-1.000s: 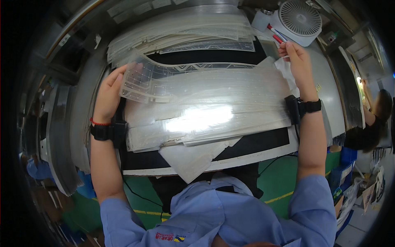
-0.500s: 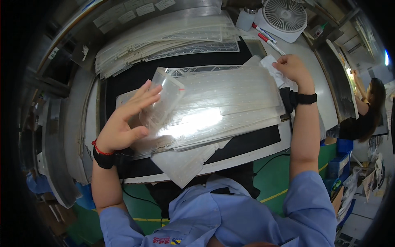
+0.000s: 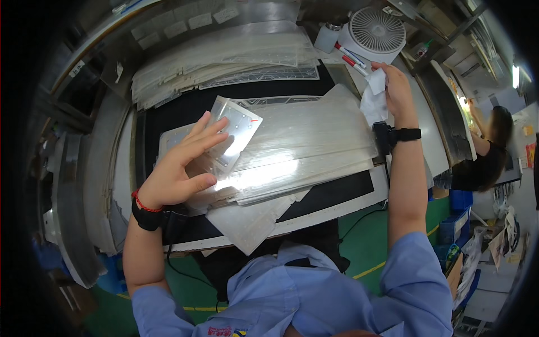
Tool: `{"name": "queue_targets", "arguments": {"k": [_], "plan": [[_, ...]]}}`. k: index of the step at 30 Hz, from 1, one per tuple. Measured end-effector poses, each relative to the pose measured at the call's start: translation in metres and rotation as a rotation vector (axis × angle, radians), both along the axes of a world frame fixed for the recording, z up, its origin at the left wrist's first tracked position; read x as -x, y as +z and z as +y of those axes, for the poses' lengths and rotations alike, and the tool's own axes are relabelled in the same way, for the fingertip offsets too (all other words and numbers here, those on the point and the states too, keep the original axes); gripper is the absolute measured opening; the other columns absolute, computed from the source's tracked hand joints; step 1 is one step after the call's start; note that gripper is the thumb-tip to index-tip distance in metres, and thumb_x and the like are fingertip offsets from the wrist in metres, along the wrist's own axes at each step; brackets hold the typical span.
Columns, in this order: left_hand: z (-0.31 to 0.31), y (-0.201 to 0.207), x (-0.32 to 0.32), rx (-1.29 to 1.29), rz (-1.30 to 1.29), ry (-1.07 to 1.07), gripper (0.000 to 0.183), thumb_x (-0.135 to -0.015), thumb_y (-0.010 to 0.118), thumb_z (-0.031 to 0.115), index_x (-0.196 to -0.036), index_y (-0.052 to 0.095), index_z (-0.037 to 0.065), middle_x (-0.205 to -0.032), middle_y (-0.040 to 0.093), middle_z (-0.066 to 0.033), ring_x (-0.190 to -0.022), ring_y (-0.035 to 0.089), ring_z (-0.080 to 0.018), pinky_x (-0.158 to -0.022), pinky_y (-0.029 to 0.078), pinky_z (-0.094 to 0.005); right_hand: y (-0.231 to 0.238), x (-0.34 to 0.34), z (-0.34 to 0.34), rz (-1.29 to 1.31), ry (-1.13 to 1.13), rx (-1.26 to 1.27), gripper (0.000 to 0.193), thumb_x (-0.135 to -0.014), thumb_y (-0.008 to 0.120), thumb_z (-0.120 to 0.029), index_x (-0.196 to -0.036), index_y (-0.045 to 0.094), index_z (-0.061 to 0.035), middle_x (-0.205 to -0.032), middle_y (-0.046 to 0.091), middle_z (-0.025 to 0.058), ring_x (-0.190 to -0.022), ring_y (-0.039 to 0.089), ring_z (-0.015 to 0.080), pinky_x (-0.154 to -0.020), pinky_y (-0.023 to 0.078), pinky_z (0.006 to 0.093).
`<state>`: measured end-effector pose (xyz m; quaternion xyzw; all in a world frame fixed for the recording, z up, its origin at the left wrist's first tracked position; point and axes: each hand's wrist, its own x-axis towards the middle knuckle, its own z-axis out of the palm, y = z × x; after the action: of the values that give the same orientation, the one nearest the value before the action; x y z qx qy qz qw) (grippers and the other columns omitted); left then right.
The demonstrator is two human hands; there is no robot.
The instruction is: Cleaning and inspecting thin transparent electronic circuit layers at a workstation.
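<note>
My left hand (image 3: 181, 166) has its fingers spread over the lower left side of a clear plastic sheet (image 3: 244, 121) with a small red mark near one corner. That sheet lies tilted on top of a stack of translucent plastic sheets (image 3: 314, 132); whether my fingers touch it I cannot tell. At the right end of the stack my right hand (image 3: 400, 92) is closed on a crumpled white cloth (image 3: 374, 98), raised off the worktop. One loose sheet (image 3: 247, 224) sticks out from under the stack toward me, past the table's front edge.
A second stack of sheets (image 3: 224, 53) lies at the back on a black mat (image 3: 351, 191). At the back right stand a white fan (image 3: 376, 33), a small bottle (image 3: 328, 38) and several markers (image 3: 352, 58). Another person (image 3: 488, 146) sits at the far right.
My right hand has lifted the white cloth off the worktop and turned upright. The clear sheet under my left hand has shifted its tilt slightly and now reflects more light.
</note>
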<state>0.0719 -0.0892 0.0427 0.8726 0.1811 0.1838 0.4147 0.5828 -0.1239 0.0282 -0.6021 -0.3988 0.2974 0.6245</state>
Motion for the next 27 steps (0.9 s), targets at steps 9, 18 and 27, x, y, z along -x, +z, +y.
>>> {"name": "queue_targets", "arguments": {"k": [9,18,27], "plan": [[0.000,-0.002,0.005,-0.009,-0.023,0.001,0.067,-0.080,0.070,0.018,-0.144,0.052,0.009,-0.158,0.038,-0.0127,-0.153,0.013,-0.0375,-0.122,0.014,-0.0488,0.104,0.064,-0.085,-0.181,0.218,-0.233,0.030,-0.103,0.051,-0.022,-0.105,0.069,0.0021,-0.093,0.069,0.0076,-0.086,0.064,0.0158,-0.084,0.048,0.0280],[0.000,-0.009,0.007,-0.023,-0.031,0.018,0.072,-0.086,0.069,0.049,-0.145,0.052,0.011,-0.157,0.039,-0.0142,-0.153,0.014,-0.0364,-0.122,0.011,-0.0487,0.080,0.168,-0.170,-0.735,0.871,0.054,0.011,-0.088,0.070,-0.012,-0.092,0.070,-0.0008,-0.084,0.072,0.0088,-0.071,0.068,0.0175,-0.063,0.052,0.0314],[0.000,-0.009,0.004,0.037,-0.076,-0.001,0.068,-0.086,0.071,0.040,-0.145,0.052,0.010,-0.157,0.039,-0.0144,-0.153,0.014,-0.0354,-0.122,0.011,-0.0492,0.082,0.160,-0.124,-0.376,0.293,0.006,0.020,-0.092,0.069,-0.010,-0.107,0.068,0.0038,-0.100,0.070,0.0062,-0.091,0.063,0.0095,-0.080,0.050,0.0244]]}}
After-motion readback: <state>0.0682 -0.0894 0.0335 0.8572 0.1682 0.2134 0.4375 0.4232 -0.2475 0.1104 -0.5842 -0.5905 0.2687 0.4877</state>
